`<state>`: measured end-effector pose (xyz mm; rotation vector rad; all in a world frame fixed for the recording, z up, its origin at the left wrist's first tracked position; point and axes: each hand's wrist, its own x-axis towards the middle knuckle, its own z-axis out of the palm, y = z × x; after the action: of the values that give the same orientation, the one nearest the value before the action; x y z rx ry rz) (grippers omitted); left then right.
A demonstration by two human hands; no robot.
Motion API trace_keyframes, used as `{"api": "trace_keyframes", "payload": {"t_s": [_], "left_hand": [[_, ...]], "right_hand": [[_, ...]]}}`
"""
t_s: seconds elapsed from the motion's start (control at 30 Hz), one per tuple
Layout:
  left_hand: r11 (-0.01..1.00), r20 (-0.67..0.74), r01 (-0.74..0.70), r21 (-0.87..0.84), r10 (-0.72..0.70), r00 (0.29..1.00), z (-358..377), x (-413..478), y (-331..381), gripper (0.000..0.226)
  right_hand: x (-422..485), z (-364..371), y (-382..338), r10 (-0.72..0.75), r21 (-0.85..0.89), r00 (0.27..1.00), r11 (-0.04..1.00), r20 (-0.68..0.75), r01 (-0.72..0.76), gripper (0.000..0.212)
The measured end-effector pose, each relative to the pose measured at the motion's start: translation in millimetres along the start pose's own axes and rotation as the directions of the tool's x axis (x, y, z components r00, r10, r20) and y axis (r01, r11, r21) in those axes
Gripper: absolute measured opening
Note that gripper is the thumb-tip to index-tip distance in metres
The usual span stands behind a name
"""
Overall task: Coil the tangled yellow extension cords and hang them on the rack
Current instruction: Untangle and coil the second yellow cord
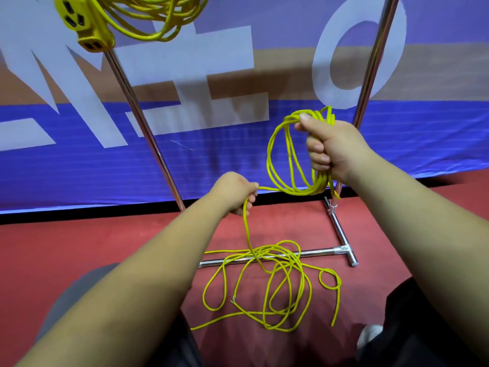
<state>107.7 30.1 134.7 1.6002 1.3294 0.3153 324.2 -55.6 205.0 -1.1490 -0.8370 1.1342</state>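
My right hand (329,149) grips a coil of several yellow cord loops (280,165) held up in front of the rack. My left hand (235,193) holds the same cord lower and to the left; from it a strand drops to a tangled heap of yellow cord (275,287) on the red floor. A second yellow cord coil (148,14) with its yellow outlet block (82,22) hangs at the top left of the metal rack (137,112).
The rack's chrome base bar (315,252) and T-foot (344,245) lie on the red floor under the loose cord. Its right upright (373,56) rises behind my right hand. A blue, tan and white banner (79,160) stands close behind. My knees fill the lower corners.
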Motion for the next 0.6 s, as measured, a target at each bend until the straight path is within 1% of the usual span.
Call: {"api": "trace_keyframes", "payload": {"t_s": [0.07, 0.1, 0.13, 0.2, 0.23, 0.27, 0.3, 0.4, 0.43, 0.47, 0.5, 0.53, 0.57, 0.6], "left_hand": [[0.981, -0.007, 0.071, -0.182, -0.073, 0.997, -4.7, -3.6, 11.5, 0.021], [0.953, 0.002, 0.112, -0.282, -0.116, 0.993, -7.1, -5.2, 16.5, 0.020], [0.904, 0.035, 0.157, -0.397, -0.156, 0.987, -9.7, -6.8, 21.6, 0.018], [0.753, 0.161, 0.243, -0.612, -0.183, 0.970, -16.4, -11.9, 32.2, 0.013], [0.684, 0.214, 0.269, -0.678, -0.166, 0.963, -19.3, -14.1, 36.2, 0.009], [0.639, 0.243, 0.282, -0.716, -0.151, 0.958, -21.5, -16.8, 38.7, 0.006], [0.622, 0.258, 0.289, -0.728, -0.143, 0.956, -23.3, -18.8, 39.9, 0.005], [0.627, 0.322, 0.348, -0.697, -0.159, 0.933, -22.3, -21.8, 39.0, 0.009], [0.679, 0.312, 0.341, -0.650, -0.171, 0.935, -21.1, -22.1, 38.2, 0.007], [0.769, 0.270, 0.306, -0.561, -0.180, 0.946, -20.2, -21.6, 36.2, 0.006], [0.866, 0.204, 0.252, -0.431, -0.179, 0.963, -19.8, -21.0, 33.4, 0.008], [0.933, 0.148, 0.203, -0.296, -0.165, 0.975, -19.0, -22.4, 31.3, 0.010], [0.966, 0.106, 0.174, -0.190, -0.155, 0.982, -19.0, -21.8, 27.4, 0.013], [0.978, 0.072, 0.164, -0.130, -0.156, 0.985, -19.4, -20.7, 24.0, 0.017]], "right_hand": [[-1.4, 3.4, 5.2, 0.005, -0.068, 1.000, 0.998, 0.004, -0.005, 0.027], [-2.5, 5.8, 7.4, 0.010, -0.110, 1.000, 0.994, 0.008, -0.009, 0.026], [-3.8, 8.5, 10.0, 0.012, -0.160, 1.000, 0.987, 0.016, -0.009, 0.029], [-5.9, 13.9, 15.2, 0.005, -0.259, 0.999, 0.966, 0.034, 0.004, 0.040], [-7.5, 16.8, 17.5, 0.001, -0.295, 0.999, 0.955, 0.038, 0.010, 0.043], [-9.0, 19.4, 19.7, -0.001, -0.323, 0.999, 0.946, 0.040, 0.014, 0.045], [-10.4, 21.3, 21.9, 0.001, -0.340, 0.999, 0.940, 0.042, 0.013, 0.045], [-12.8, 23.9, 28.8, 0.028, -0.385, 0.999, 0.923, 0.036, -0.012, 0.047], [-13.0, 23.6, 31.0, 0.037, -0.401, 0.999, 0.916, 0.032, -0.022, 0.048], [-13.0, 23.3, 33.2, 0.044, -0.417, 0.999, 0.908, 0.027, -0.028, 0.049], [-12.8, 22.8, 35.2, 0.046, -0.426, 0.999, 0.904, 0.021, -0.033, 0.050], [-12.6, 22.4, 36.5, 0.049, -0.424, 0.999, 0.905, 0.014, -0.039, 0.050], [-12.0, 21.9, 37.6, 0.052, -0.413, 0.999, 0.910, 0.007, -0.044, 0.049], [-11.5, 21.4, 38.1, 0.056, -0.397, 0.998, 0.916, -0.001, -0.052, 0.048]]}}
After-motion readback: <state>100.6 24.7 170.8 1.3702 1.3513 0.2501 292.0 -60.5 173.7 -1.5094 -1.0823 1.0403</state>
